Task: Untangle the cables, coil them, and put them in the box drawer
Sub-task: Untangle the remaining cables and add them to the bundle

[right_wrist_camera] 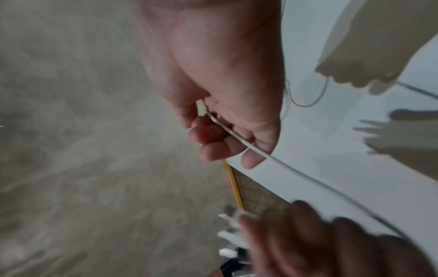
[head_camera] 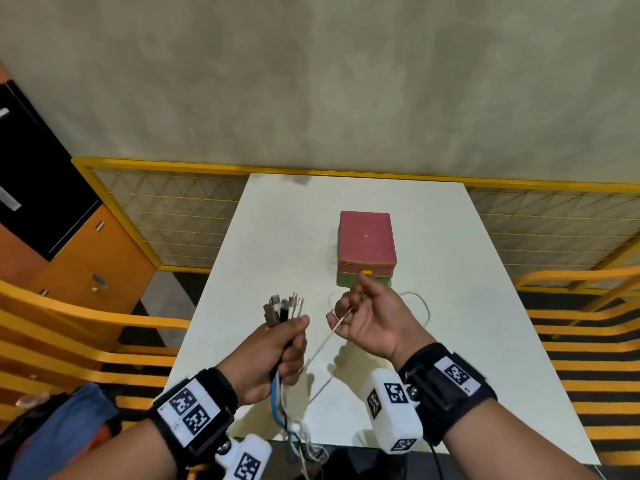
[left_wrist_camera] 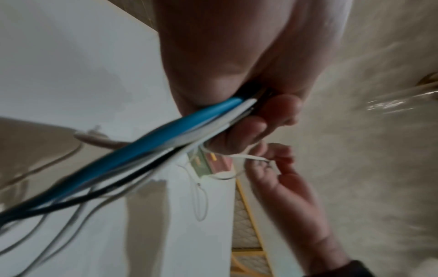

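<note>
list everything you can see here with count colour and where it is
cable bundle: several, blue, white and black, gripped in the left hand, plugs pointing up, tails hanging past the near table edge
single cable: one, white, pinched in the right hand, running to the bundle, a loop of it on the table by the box
box: one, red top, green bottom layer, yellow drawer tabs, mid table, drawers closed
table: one, white
railing: yellow, behind and beside the table
cabinet: one, orange and black, far left
wrist cameras: two, white with black markers, one on each wrist
left hand: fingers curled round the bundle
right hand: fingers pinching the single cable
</note>
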Motion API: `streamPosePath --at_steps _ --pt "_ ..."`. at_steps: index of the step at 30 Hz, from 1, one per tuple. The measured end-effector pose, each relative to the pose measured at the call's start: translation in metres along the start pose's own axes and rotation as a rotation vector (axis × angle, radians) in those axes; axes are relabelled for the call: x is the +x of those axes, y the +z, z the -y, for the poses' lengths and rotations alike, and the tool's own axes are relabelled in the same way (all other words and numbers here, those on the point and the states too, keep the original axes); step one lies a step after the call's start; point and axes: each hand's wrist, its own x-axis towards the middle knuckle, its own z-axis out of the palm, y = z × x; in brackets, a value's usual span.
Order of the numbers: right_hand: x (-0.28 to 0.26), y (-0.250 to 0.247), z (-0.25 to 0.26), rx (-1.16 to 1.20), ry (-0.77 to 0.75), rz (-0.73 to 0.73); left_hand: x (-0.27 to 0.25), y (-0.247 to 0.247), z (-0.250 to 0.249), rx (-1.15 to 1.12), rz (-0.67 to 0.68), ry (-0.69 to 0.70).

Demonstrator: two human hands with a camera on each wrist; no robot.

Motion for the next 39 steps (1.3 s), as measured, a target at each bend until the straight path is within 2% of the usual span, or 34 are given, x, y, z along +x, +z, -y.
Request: streamPosePath --at_steps 3,5,7,11,14,17,21,24,30,33,36,39 --pt "0.001 -0.005 0.021 0.06 -0.098 -0.093 -0.014 -0.028 0.024 0.258 -0.012 -0.17" --pt "0.003 -0.013 0.035 0.096 -0.137 -0.159 -0.024 -0.041 0.034 0.359 -0.043 -0.226" --pt "0.006 -0.02 0.039 0.076 -0.161 -0.175 -0.023 -0.043 0.031 0.321 -0.089 -0.15" --pt "0.01 -0.017 0.014 -0.082 -0.158 -0.089 0.002 0.0 -0.013 0.197 -0.231 0.208" --pt "0.008 -0.005 -0.005 -0.153 -0.148 -0.01 0.019 0.045 -0.042 0.263 -0.208 0.409" --pt "0.003 0.002 -0.01 -0.139 -0.168 0.064 0.037 0.068 -0.044 0.371 -0.184 0.49" --pt "-0.007 0.0 -0.002 -0.011 -0.126 0.079 0.055 0.062 -0.027 0.626 -0.181 0.499" --pt "-0.007 -0.002 0.0 -0.066 -0.093 0.11 0.056 0.059 -0.02 0.727 -0.205 0.516" --pt "-0.006 0.001 0.002 -0.185 -0.055 0.069 0.056 0.04 -0.022 0.759 -0.14 0.373" --pt "-0.005 -0.002 0.03 -0.114 -0.129 0.027 0.047 0.019 -0.01 0.832 -0.081 0.156" --pt "-0.002 -0.015 0.058 0.007 -0.188 0.0 0.034 -0.011 0.009 1.053 -0.003 -0.119" --pt "0.001 -0.023 0.062 0.046 -0.205 -0.04 0.021 -0.026 0.017 1.099 0.028 -0.196"
